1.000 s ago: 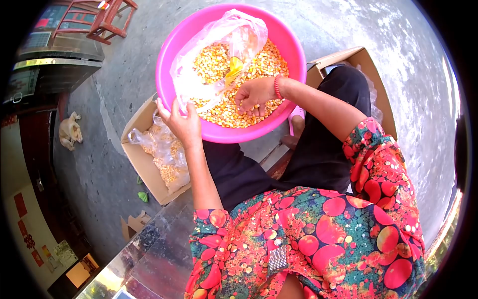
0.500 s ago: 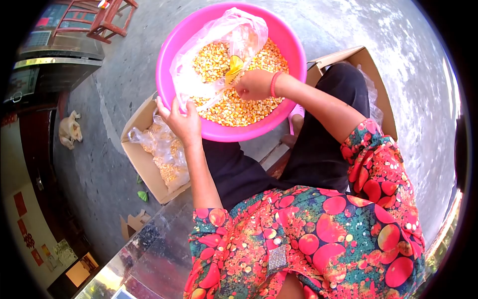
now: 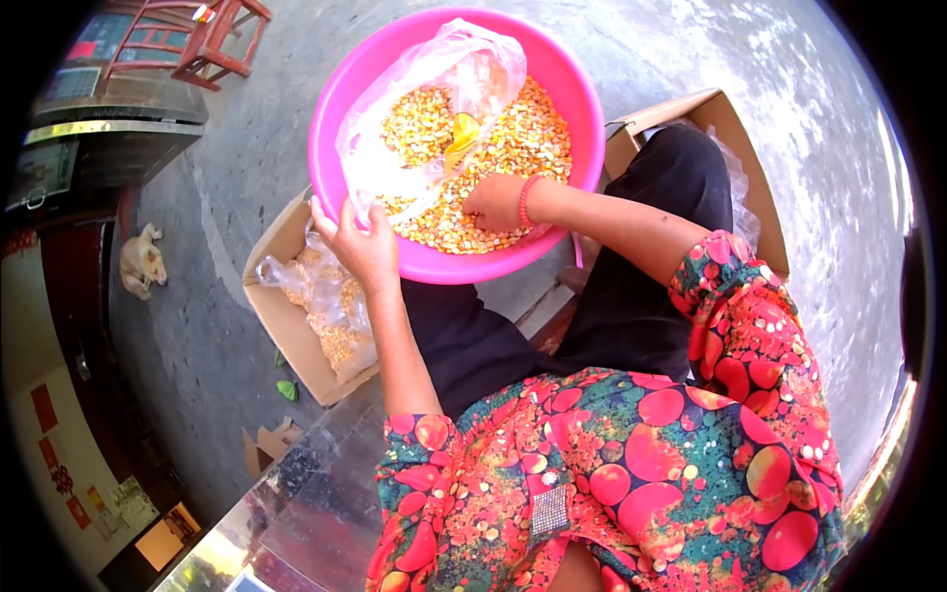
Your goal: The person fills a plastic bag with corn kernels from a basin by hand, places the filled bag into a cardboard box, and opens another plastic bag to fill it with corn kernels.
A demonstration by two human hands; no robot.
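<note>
A pink basin holds loose yellow corn kernels. Inside it lies a clear plastic bag with kernels in it and a yellow printed patch. My left hand is at the basin's near left rim, its fingers closed on the edge of the bag there. With a red band at its wrist, my right hand reaches into the kernels on the near side of the basin. Its fingers curl down around kernels, and their tips are hidden.
Left of my legs stands a cardboard box holding clear bags of kernels. Another cardboard box with plastic is at my right. A dog lies on the concrete floor, and a wooden chair stands farther off.
My right hand has moved down, away from the bag's yellow patch and into the loose kernels near the basin's front. My left hand stays at the rim.
</note>
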